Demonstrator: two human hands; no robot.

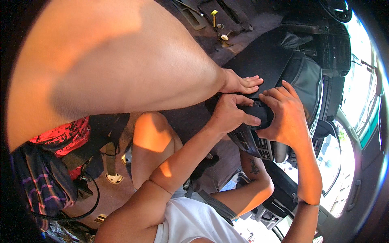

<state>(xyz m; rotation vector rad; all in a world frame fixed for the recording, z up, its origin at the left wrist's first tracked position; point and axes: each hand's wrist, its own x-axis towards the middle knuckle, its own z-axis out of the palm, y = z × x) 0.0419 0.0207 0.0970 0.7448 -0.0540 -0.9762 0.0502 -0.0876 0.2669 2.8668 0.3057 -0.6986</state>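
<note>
My left hand has its thumb and fingers closed on a black, rounded plastic piece at the dark car console. From the other side my right hand curves round the same piece, fingers above and thumb below. My fingers hide part of it. Just beneath sits a dark panel with buttons and openings. Another person's hand, on a large arm from the left, lies flat on the broad black cover above my left hand.
Loose connectors and wiring lie on the carpet at the top. A red and black cloth and a dark plaid fabric are at left, beside a black cable. My bent legs flank the console. Bright windows stand at right.
</note>
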